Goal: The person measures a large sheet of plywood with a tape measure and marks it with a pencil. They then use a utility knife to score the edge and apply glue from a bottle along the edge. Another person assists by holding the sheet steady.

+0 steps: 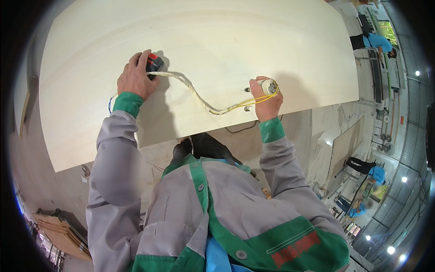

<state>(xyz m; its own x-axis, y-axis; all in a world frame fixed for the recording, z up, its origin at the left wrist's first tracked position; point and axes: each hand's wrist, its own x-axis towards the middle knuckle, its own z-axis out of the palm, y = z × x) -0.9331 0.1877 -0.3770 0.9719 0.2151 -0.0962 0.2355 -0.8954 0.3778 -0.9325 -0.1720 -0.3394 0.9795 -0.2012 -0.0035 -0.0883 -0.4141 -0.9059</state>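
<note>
My left hand (134, 77) is closed around a black and red block (154, 62) that looks like a power-tool battery pack, over the left part of a large pale board (217, 50). A cream, tape-wrapped cable (195, 92) runs from beside that block to the right. Yellow wires (253, 103) leave its far end and loop over my right hand (268, 103). In this hand's closed fingers sits a cream round-bodied device (268, 87) with a metallic end; its exact kind is unclear. A short dark tip (247, 89) shows just left of my fingers. A blue wire (110, 104) hangs by my left wrist.
The board's near edge runs just in front of my body. A dark cord (242, 130) lies beyond that edge, below my right hand. Stacked brown sheets (61, 231) stand at lower left. People in blue shirts (378, 41) are at the far right, well away.
</note>
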